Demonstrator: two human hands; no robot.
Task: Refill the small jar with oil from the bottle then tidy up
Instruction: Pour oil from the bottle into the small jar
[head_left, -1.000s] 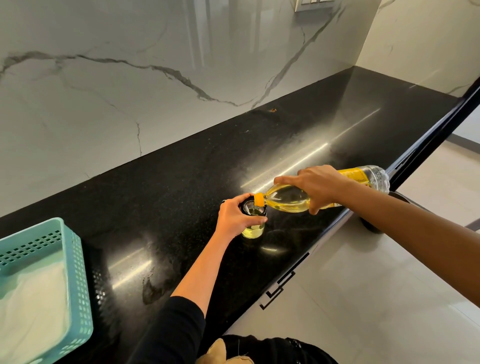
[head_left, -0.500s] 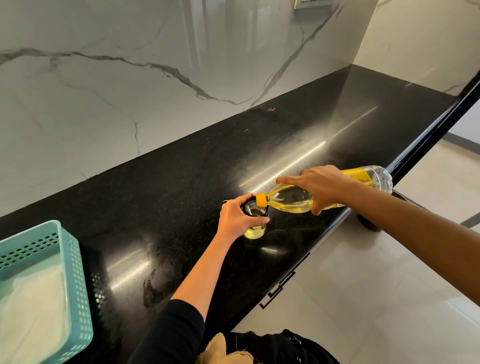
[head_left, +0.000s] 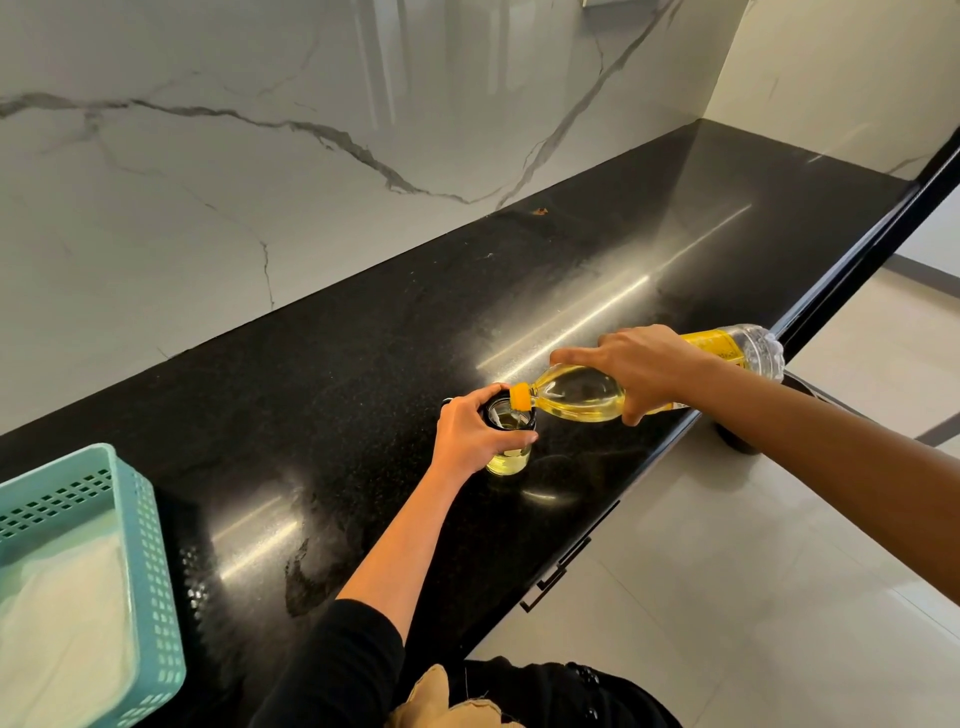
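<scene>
The black countertop (head_left: 363, 364) runs away from me under the marble wall, and everything I place here I place by the small jar (head_left: 509, 441) standing on it near the front edge. Far to the jar's left, at the counter's end, sits a teal basket (head_left: 150, 545). Just right of the jar, I hold the oil bottle (head_left: 576, 395) nearly level, its orange neck (head_left: 519, 397) resting at the jar's dark mouth. My right hand (head_left: 649, 371) is wrapped around the bottle's middle; my left hand (head_left: 472, 431) is curled around the jar's upper part, steadying it. Yellow oil shows low in the jar, so I judge I am mid-pour, the refill unfinished. Next I need a slow tilt, watching the level, then to right the bottle cleanly so nothing drips on the counter.
</scene>
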